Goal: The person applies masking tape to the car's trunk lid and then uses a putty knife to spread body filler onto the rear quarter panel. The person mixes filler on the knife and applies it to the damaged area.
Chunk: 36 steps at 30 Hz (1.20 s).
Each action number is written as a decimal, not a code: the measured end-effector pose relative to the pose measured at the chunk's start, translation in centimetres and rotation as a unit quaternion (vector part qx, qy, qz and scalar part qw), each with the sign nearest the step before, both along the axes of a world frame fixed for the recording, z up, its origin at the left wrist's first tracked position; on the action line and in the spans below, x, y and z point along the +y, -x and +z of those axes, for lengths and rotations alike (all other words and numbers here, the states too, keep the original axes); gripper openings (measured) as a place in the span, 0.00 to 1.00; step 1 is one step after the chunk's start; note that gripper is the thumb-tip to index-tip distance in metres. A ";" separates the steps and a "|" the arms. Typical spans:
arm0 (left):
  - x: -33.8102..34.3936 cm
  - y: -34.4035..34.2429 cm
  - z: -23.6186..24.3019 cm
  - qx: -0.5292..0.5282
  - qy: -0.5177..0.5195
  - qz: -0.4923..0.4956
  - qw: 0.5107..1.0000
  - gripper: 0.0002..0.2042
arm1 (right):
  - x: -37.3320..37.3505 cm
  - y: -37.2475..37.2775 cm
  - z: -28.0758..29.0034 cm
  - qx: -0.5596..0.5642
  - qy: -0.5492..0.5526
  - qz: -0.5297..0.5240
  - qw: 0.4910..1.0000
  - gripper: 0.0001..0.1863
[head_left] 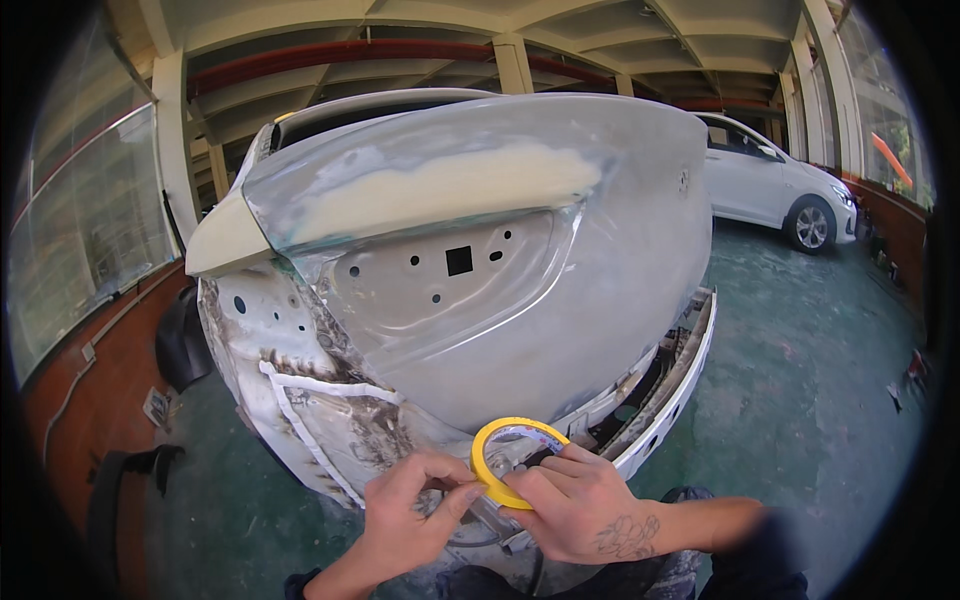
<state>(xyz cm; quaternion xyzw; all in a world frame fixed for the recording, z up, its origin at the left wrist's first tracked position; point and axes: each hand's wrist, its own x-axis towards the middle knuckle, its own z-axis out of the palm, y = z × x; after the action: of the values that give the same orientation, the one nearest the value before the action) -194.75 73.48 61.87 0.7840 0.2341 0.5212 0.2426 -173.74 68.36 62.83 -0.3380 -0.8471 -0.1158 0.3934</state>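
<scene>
A roll of yellow tape is held upright in front of the car. My right hand is closed around the roll's right side, with fingers through its ring. My left hand pinches at the roll's left edge, thumb and forefinger together; whether a loose tape end lies between them is too small to tell. Just beyond my hands stands the car's rear, with a sanded grey trunk lid that carries a band of cream filler. White tape strips mark the dirty white rear panel to the left.
The exposed lower rear edge of the car juts out at the right. A white car is parked at the back right on the green floor. Dark trim parts lean by the low red-brown wall at left.
</scene>
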 end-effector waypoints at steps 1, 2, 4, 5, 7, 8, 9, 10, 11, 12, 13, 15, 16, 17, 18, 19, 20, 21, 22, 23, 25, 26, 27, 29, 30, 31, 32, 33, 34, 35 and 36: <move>0.0 0.2 0.0 0.015 0.001 0.010 1.000 0.10 | 0.0 0.0 -0.1 0.007 -0.003 0.007 1.000 0.21; -0.1 0.5 0.1 0.030 0.003 0.021 0.999 0.09 | 0.1 -0.1 -0.1 0.011 0.004 0.017 1.000 0.22; -0.4 1.2 1.4 0.093 -0.077 0.049 0.992 0.07 | 0.4 -0.8 -0.1 0.016 0.016 0.033 0.999 0.25; -0.3 1.5 2.1 0.124 -0.116 0.064 0.983 0.06 | 0.6 -1.2 0.0 -0.006 -0.005 0.023 1.000 0.26; 0.4 2.1 3.0 0.128 -0.173 0.070 0.974 0.06 | 1.0 -2.7 0.7 -0.049 -0.044 -0.001 0.998 0.29; 0.8 2.5 3.6 0.129 -0.202 0.071 0.968 0.06 | 1.3 -3.7 1.4 -0.070 -0.056 -0.030 0.996 0.34; 1.5 3.4 4.1 0.086 -0.182 0.108 0.974 0.06 | 1.7 -4.8 2.3 -0.093 -0.076 -0.064 0.991 0.35; 2.0 4.4 4.9 0.039 -0.163 0.147 0.975 0.06 | 2.5 -6.2 3.1 -0.068 -0.120 -0.084 0.987 0.36; 2.5 5.6 6.1 -0.024 -0.120 0.163 0.979 0.05 | 3.1 -7.9 4.0 -0.079 -0.133 -0.140 0.978 0.37; 3.1 7.3 7.4 -0.059 -0.128 0.177 0.974 0.05 | 3.9 -9.7 4.8 -0.083 -0.170 -0.178 0.966 0.38; 3.9 9.1 8.4 -0.082 -0.138 0.194 0.968 0.05 | 5.4 -11.6 5.2 -0.071 -0.219 -0.189 0.955 0.37; 4.9 10.7 11.2 -0.100 -0.141 0.186 0.967 0.06 | 5.9 -14.9 7.6 -0.085 -0.251 -0.272 0.925 0.33; 5.0 10.7 11.9 -0.096 -0.154 0.189 0.965 0.07 | 6.5 -15.4 8.4 -0.056 -0.282 -0.269 0.919 0.31; 5.0 10.1 12.6 -0.090 -0.167 0.192 0.963 0.08 | 6.9 -15.5 9.1 -0.025 -0.280 -0.275 0.919 0.29; 5.2 9.6 13.4 -0.094 -0.194 0.202 0.956 0.08 | 7.4 -15.9 10.0 -0.006 -0.317 -0.277 0.907 0.27; 5.2 9.3 14.1 -0.093 -0.218 0.214 0.948 0.08 | 8.3 -16.4 10.4 0.016 -0.343 -0.283 0.895 0.25; 5.2 9.2 14.8 -0.084 -0.230 0.237 0.940 0.09 | 9.1 -16.8 10.8 0.030 -0.342 -0.296 0.891 0.25; 6.8 8.5 15.1 -0.082 -0.255 0.239 0.933 0.08 | 8.9 -17.9 11.6 0.030 -0.343 -0.327 0.880 0.24; 6.8 8.5 15.8 -0.082 -0.271 0.243 0.928 0.08 | 9.4 -18.1 12.0 0.045 -0.357 -0.321 0.876 0.24; 6.8 8.4 16.3 -0.082 -0.287 0.245 0.922 0.08 | 10.0 -18.2 12.3 0.060 -0.370 -0.316 0.871 0.23; 6.9 8.6 16.9 -0.045 -0.323 0.278 0.904 0.08 | 10.8 -18.4 12.3 0.089 -0.365 -0.318 0.870 0.23; 7.0 8.6 17.1 -0.027 -0.340 0.292 0.894 0.08 | 11.0 -18.6 12.4 0.102 -0.350 -0.324 0.873 0.23; 7.2 8.5 17.2 -0.024 -0.345 0.300 0.889 0.08 | 11.1 -18.6 12.5 0.112 -0.333 -0.331 0.876 0.23; 7.7 8.1 17.0 -0.020 -0.356 0.316 0.879 0.08 | 11.3 -18.5 12.4 0.113 -0.318 -0.330 0.882 0.22; 7.7 7.9 17.0 -0.019 -0.367 0.321 0.873 0.07 | 11.5 -18.6 12.3 0.114 -0.314 -0.330 0.883 0.22; 7.7 7.8 16.9 -0.018 -0.377 0.325 0.867 0.07 | 11.7 -18.8 12.2 0.115 -0.309 -0.330 0.885 0.22; 7.7 7.7 16.8 -0.016 -0.388 0.330 0.860 0.07 | 11.8 -18.9 12.2 0.114 -0.313 -0.328 0.884 0.22; 7.8 7.5 16.7 -0.016 -0.398 0.334 0.855 0.07 | 11.8 -19.1 12.3 0.113 -0.316 -0.327 0.884 0.22; 8.0 7.4 16.6 -0.011 -0.414 0.341 0.844 0.07 | 11.8 -19.3 12.3 0.111 -0.320 -0.325 0.883 0.22; 8.2 7.4 16.4 -0.006 -0.430 0.347 0.834 0.07 | 11.9 -19.5 12.3 0.105 -0.326 -0.328 0.880 0.22; 8.3 7.4 16.4 0.001 -0.446 0.355 0.822 0.07 | 12.1 -19.7 12.3 0.100 -0.332 -0.331 0.878 0.22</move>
<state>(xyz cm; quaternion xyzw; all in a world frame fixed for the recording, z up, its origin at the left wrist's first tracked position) -202.13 81.81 78.26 0.6703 0.2383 0.6176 -0.3354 -154.03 80.47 75.15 -0.4578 -0.5543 -0.4789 0.5038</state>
